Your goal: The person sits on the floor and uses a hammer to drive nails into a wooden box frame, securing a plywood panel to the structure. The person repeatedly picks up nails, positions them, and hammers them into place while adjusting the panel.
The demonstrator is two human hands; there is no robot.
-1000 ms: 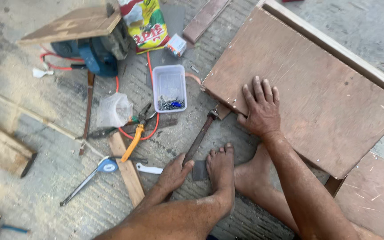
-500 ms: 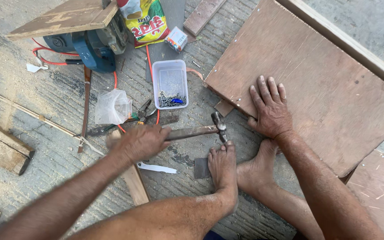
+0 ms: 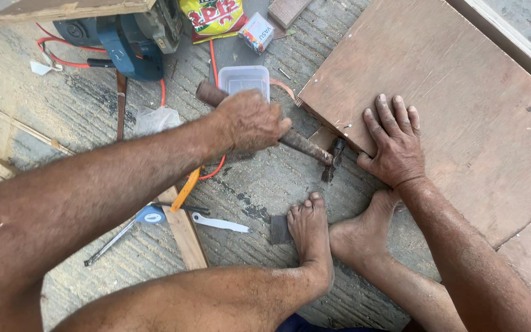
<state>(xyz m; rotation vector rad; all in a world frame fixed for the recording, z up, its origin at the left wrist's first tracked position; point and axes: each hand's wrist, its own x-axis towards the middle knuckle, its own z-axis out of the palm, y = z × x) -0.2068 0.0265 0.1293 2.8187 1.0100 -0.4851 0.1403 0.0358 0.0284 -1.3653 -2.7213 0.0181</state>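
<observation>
I see a blue power tool (image 3: 131, 43) at the top left, with a red cord (image 3: 62, 60) curling beside it on the concrete. A clear plastic box (image 3: 244, 80) sits just below a yellow snack bag (image 3: 213, 16) and a small carton (image 3: 257, 32). Lower left, a tape measure (image 3: 151, 214) lies against a wooden strip (image 3: 185, 233), with a white blade (image 3: 219, 223) just beside it.

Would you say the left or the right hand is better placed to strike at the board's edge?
Left: the left hand grips the rusty wooden-handled hammer, while the right hand lies flat on the brown plywood board.
</observation>
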